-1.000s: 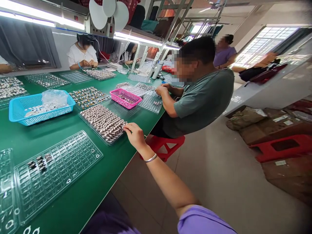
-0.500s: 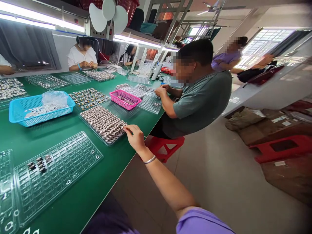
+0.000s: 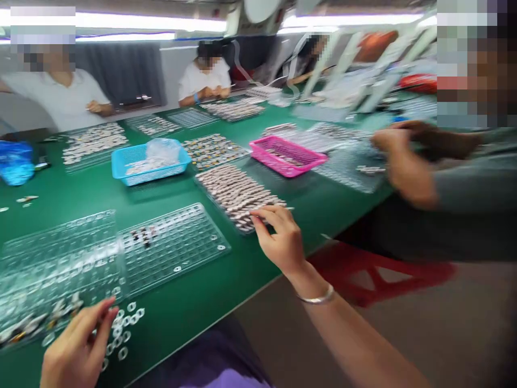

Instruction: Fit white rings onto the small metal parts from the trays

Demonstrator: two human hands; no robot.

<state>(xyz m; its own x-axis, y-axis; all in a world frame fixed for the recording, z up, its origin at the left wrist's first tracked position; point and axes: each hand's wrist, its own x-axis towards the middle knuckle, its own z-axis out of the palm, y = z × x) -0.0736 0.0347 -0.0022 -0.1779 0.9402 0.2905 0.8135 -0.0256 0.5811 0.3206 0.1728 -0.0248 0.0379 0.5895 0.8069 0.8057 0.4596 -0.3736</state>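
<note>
My right hand point(image 3: 280, 237) is at the near right corner of a clear tray packed with rows of small beige pieces point(image 3: 236, 188). Its thumb and forefinger meet in a pinch; whatever is between them is too blurred to tell. At the lower left is my left hand point(image 3: 78, 345), thumb and forefinger brought together, with anything between the tips not visible. Beside it lie loose small white rings point(image 3: 125, 320). A clear compartment tray point(image 3: 177, 253) with a few dark pieces lies between my hands. Another clear tray point(image 3: 60, 258) holds white and gold pieces along its near edge.
A blue basket point(image 3: 151, 175) with white pieces and a plastic bag stands beyond the trays, near a pink basket point(image 3: 288, 167). A co-worker's arm point(image 3: 416, 167) reaches in at right, above a red stool point(image 3: 379, 275). Other people sit across the green table point(image 3: 226, 291).
The view has swung left, and my left hand has come into sight beside the white rings. My right hand stays by the tray of beige pieces, still pinched.
</note>
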